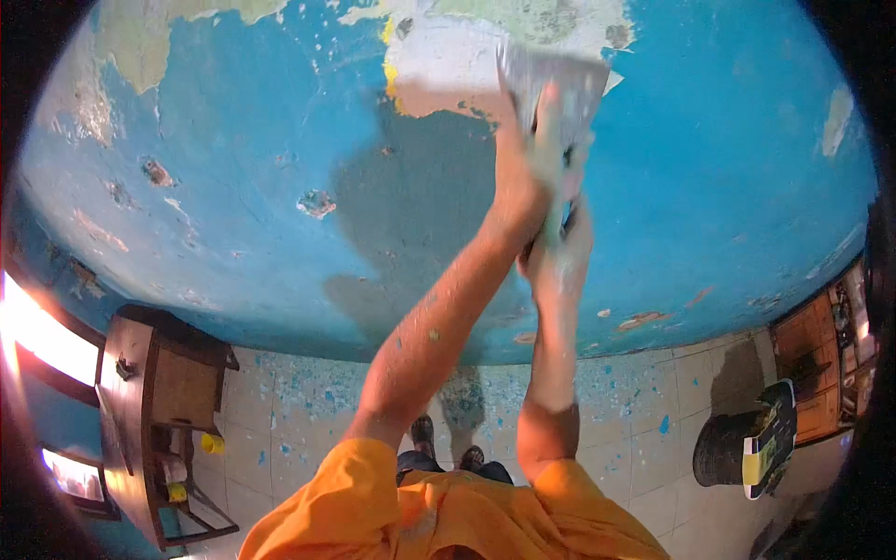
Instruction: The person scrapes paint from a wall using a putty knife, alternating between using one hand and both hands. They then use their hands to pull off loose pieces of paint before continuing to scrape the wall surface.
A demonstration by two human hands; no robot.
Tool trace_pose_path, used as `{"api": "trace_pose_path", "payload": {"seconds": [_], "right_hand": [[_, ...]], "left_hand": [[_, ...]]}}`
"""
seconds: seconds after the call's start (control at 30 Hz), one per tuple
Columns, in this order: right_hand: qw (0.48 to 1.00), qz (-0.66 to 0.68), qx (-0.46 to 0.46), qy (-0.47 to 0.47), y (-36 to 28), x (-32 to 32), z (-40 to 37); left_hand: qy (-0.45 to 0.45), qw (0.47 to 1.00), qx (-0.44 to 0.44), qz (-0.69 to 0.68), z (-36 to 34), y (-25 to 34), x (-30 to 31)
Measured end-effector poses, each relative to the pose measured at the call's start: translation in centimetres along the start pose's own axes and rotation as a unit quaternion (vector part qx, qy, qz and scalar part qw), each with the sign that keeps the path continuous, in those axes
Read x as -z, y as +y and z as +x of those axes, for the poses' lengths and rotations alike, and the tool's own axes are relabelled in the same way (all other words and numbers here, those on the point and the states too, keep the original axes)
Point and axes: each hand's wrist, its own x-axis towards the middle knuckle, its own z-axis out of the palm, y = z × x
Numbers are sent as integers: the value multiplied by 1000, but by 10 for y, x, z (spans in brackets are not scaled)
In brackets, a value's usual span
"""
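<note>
A broad-bladed scraper point(579, 84) is pressed flat against, or very close to, the wall where the blue paint stops and a bare whitish patch point(448, 56) begins. My left hand point(525, 182) grips the tool near its blade, with a finger stretched along the metal. Lower down, my right hand point(567, 238) is closed around the handle. Both hands and the tool are somewhat blurred, so the exact grip is hard to make out. Blue painted wall point(728, 187) surrounds them, and my shadow falls to the left.
Blue paint flakes litter the tiled floor point(308, 392) at the wall's foot. A wooden desk point(135, 411) stands at left. On the right are a dark bucket-like container point(721, 450), a black-and-yellow box or bag point(770, 443) and a wooden cabinet point(807, 364).
</note>
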Motion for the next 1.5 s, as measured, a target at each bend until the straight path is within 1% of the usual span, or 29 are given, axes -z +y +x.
{"api": "trace_pose_path", "payload": {"seconds": [0.03,0.07,0.13,0.2,0.27,0.3,0.4,0.43,0.5,0.53,0.6,0.63,0.67,0.73,0.77,0.83,0.87,0.93,0.97,1.0,1.07,1.13,1.17,1.2,1.23,1.27,1.37,1.47,1.5], "right_hand": [[999,32,3,-15,-23,0,10],[999,33,10,-14,-21,1,14],[997,-37,65,-11,3,5,18],[991,-57,121,20,39,4,10],[999,3,17,42,51,8,0],[999,21,-38,-9,23,11,-1],[999,-10,29,-23,-45,12,28],[999,-11,32,-25,-41,14,30],[995,-42,93,-15,-19,21,34],[994,-40,99,-15,-6,22,33],[998,41,39,9,1,20,11],[994,21,-83,-68,-5,37,10],[993,25,-99,-54,-19,41,14],[988,-81,86,-104,-32,46,28],[988,-80,82,-100,-23,50,32],[984,-59,134,-97,5,52,46],[983,-57,140,-101,14,50,40],[997,43,64,7,37,43,5],[990,1,131,45,49,40,6],[991,0,126,53,27,43,11],[996,-47,-34,-71,-18,57,25],[996,-76,-5,-54,-7,54,29],[993,-103,28,-41,1,53,33],[993,-103,41,-41,24,51,27],[990,-83,112,24,58,49,8],[979,-65,173,90,76,47,-5],[995,-60,67,36,53,52,-6],[998,-11,-34,-56,-5,57,29],[997,-41,55,-34,20,55,33]], "left_hand": [[-54,994,77,64,1,41,-7],[-58,994,71,62,5,36,-9],[-46,996,-63,41,16,1,-2],[10,989,-102,102,7,-32,10],[-37,984,-2,176,-13,-29,21],[-19,988,-58,145,-6,-27,9],[-103,963,39,244,23,51,-26],[-102,964,36,243,25,37,-27],[4,984,-114,139,29,-5,-30],[2,983,-120,139,22,-10,-27],[-29,994,-66,87,-10,-19,-17],[-2,982,-172,75,-5,-24,-22],[-10,985,-153,81,1,-10,-28],[-27,978,21,205,13,18,-36],[-30,978,25,206,11,12,-37],[-27,987,-88,129,9,-3,-35],[-26,987,-95,129,-1,-15,-30],[-16,994,-59,95,-32,-41,-18],[-18,994,-56,97,-28,-38,-20],[-42,990,-79,106,-20,-28,-25],[-68,987,-91,112,-9,-9,-34],[-111,989,17,93,10,11,-45],[-58,980,-96,164,1,-10,-34],[-48,985,-62,154,-11,-27,-26],[-79,986,-94,114,-16,-95,0],[-25,987,-33,154,-46,-72,-1],[-34,979,45,194,-46,-64,3],[-47,993,79,77,-18,-21,-33],[-36,988,63,139,-19,-30,-27]]}}
